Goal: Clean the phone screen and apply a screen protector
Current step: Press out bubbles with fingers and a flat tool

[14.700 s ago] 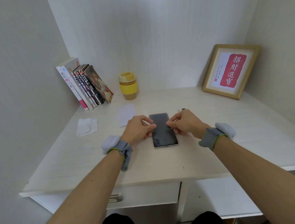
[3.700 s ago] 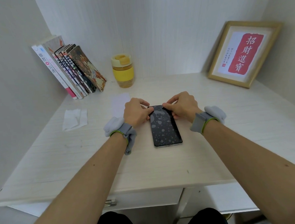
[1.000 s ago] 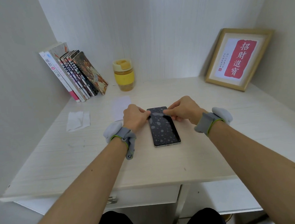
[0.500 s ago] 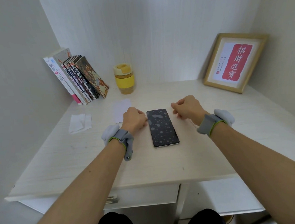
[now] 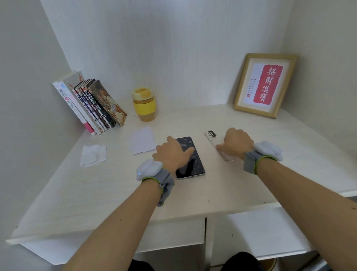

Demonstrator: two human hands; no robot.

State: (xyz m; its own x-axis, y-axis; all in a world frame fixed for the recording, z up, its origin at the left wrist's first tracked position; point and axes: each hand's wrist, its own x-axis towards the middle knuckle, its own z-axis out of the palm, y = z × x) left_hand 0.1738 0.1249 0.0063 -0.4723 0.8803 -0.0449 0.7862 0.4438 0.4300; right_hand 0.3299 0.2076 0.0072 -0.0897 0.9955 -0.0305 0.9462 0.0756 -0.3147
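Seen from above, over two bare forearms reaching across a pale desk. Phone flat at the desk's middle, dark screen up, mottled with pale blotches like bubbles. Left hand spread flat on the phone's left half, fingers loose and open, thumb stretched across the screen, gripping nothing. Right hand well clear of the phone, palm down on a narrow clear strip with a black mark at its far end, lying just right of the phone; fingers curled under, hard to tell whether pinching the strip or only pressing it. Grey wristband with green trim on each wrist, each with a pale padded lump. White sheet just left of the phone's far end. Crumpled white wipe farther left. Row of leaning books in the far left corner, yellow lidded cup beside them. Framed red-and-white calligraphy propped in the far right corner. Dark trousers at the bottom edge, below the desk.
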